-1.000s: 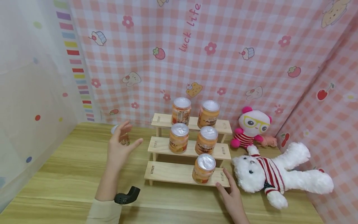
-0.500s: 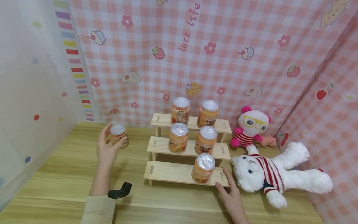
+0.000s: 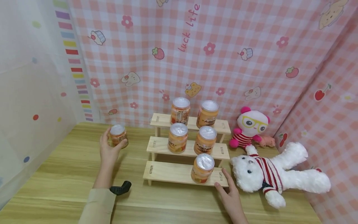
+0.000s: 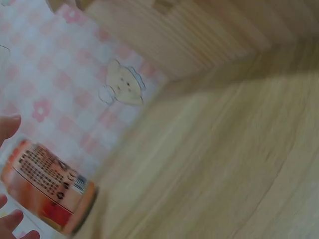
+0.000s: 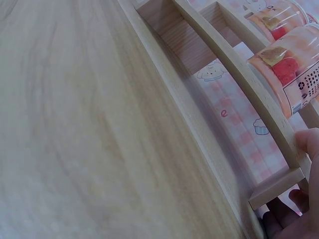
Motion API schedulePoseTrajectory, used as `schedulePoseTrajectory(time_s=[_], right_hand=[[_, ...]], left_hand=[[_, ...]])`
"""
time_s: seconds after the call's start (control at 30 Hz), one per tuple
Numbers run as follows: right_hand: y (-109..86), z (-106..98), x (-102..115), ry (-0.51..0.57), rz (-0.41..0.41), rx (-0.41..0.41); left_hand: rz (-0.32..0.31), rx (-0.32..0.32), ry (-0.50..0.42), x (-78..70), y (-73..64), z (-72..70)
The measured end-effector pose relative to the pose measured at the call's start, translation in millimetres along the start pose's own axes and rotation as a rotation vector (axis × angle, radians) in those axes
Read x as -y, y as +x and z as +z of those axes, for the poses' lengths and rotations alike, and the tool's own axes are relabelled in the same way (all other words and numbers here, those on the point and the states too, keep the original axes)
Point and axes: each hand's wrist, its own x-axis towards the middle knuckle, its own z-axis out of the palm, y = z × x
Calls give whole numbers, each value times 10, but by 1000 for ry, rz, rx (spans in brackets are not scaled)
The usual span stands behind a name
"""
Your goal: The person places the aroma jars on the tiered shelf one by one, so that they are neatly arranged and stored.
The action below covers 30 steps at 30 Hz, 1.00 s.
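Observation:
My left hand [image 3: 109,152] is held around an orange-labelled can [image 3: 118,136] on the table, fingers at its left side, thumb overlapping its lower right. In the left wrist view, a gap shows between the thumb [image 4: 9,128] and that can [image 4: 47,186]. My right hand [image 3: 231,199] holds the right end of the lowest step of a three-step wooden display stand [image 3: 167,172]; in the right wrist view the thumb [image 5: 308,142] lies on the board's edge, with fingers below by the leg. One similar can [image 3: 203,168] stands on the lowest step, towards the right.
Two cans [image 3: 179,138] stand on the middle step and two more [image 3: 207,114] on the top step. A white plush bear [image 3: 268,174] lies right of the stand, behind it a pink panda doll [image 3: 250,127]. A black angled piece [image 3: 121,188] sticks out at my left wrist.
My left hand has moved left, then settled around the can, which it partly hid before. The right hand and the stand have stayed in place.

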Motion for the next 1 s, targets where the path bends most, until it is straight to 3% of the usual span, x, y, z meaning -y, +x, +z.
schedulePoseTrajectory(time_s=[0.43,1.0], right_hand=[[18,-1,-26,-9,7,4],[9,0,-14,-15,18,1]], left_hand=[[-74,17,-67,175,143,66],[-120,-10,-127,188,189,98]])
